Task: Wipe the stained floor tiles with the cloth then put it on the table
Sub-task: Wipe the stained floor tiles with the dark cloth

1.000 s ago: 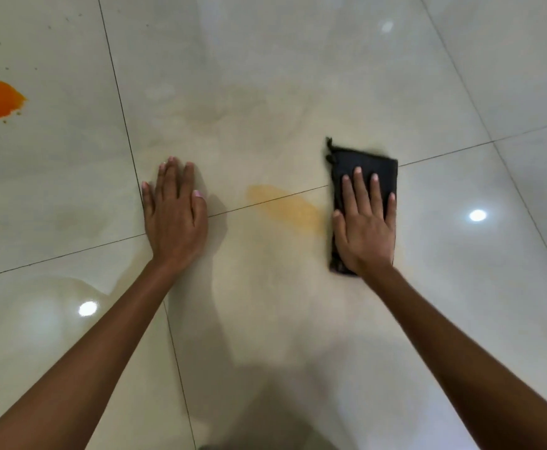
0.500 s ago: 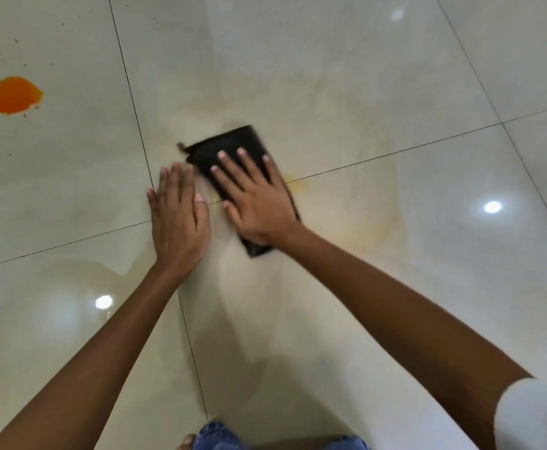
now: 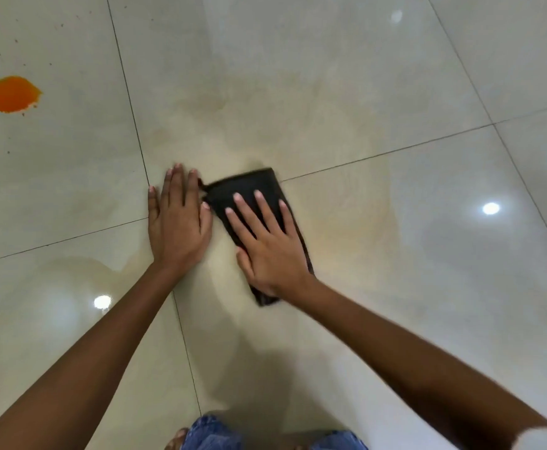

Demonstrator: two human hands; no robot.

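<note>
The black cloth (image 3: pixel 259 185) is folded into a narrow rectangle and lies flat on the glossy cream floor tiles (image 3: pixel 395 76). It is set at a slant just right of the point where four tile corners meet. Its far end reaches the cross joint, and the rest lies on the near right tile.

The right hand (image 3: pixel 270 246) is laid palm down on the cloth. Its fingers are straight and spread, and nothing is gripped. The cloth is pressed against the tile by the palm and fingers. Only the cloth's far end, right edge and near corner are seen around the hand. Its edges are blurred.

The left hand (image 3: pixel 176 222) is placed flat on the floor over the tile corners, just beside the cloth's far left corner. Its fingers are straight and held together, and nothing is held. Whether the thumb touches the cloth cannot be told.

A pale yellowish smear (image 3: pixel 346 228) is spread over the tiles around both hands. A round orange stain (image 3: pixel 13 94), ringed by small specks, is seen on the far left tile, well apart from the cloth.

Blue denim (image 3: pixel 210 433) is seen at the near edge of the view, and a white sleeve (image 3: pixel 544 440) at the near right corner.
</note>
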